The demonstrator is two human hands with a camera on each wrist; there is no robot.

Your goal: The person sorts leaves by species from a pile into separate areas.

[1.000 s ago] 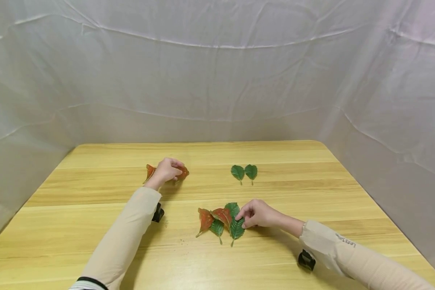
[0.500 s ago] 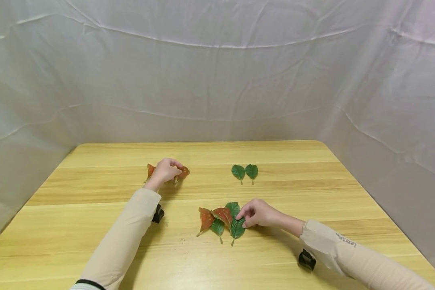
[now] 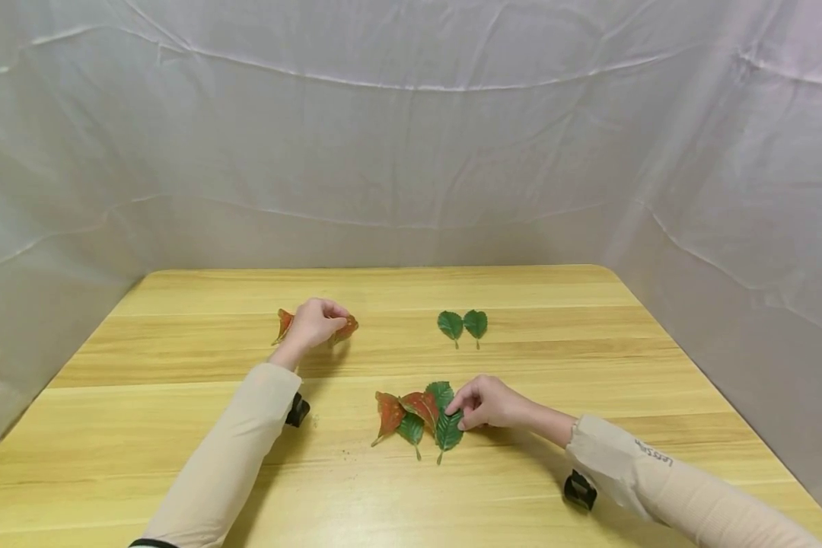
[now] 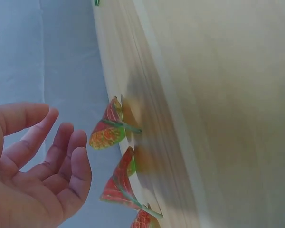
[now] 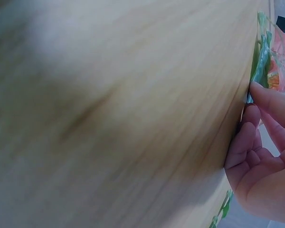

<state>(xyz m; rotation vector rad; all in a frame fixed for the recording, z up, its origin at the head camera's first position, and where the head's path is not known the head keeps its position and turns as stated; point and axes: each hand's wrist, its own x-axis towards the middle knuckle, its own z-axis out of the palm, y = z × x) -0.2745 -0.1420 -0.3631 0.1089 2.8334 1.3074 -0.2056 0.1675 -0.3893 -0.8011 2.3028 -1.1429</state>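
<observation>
In the head view my left hand (image 3: 315,323) hovers over a row of red leaves at the back left. A red leaf (image 3: 345,328) shows just past its fingertips, and another red leaf (image 3: 285,322) lies at its other side. The left wrist view shows a gap between the loosely bent fingers and the nearest red leaf (image 4: 108,127); nothing is in them. My right hand (image 3: 491,403) pinches the edge of a green leaf (image 3: 448,434) in the front cluster. Close by in that cluster are a red leaf (image 3: 421,407) and a smaller green leaf (image 3: 411,431).
Two green leaves (image 3: 450,326) lie side by side at the back right of the wooden table (image 3: 555,335). Another red leaf (image 3: 387,416) forms the left end of the front cluster. A pale sheet (image 3: 411,160) hangs around the table's back and sides.
My left hand has shifted very slightly above the red leaves, its wrist drawing a little back to the left. The right hand and the front cluster stay in place.
</observation>
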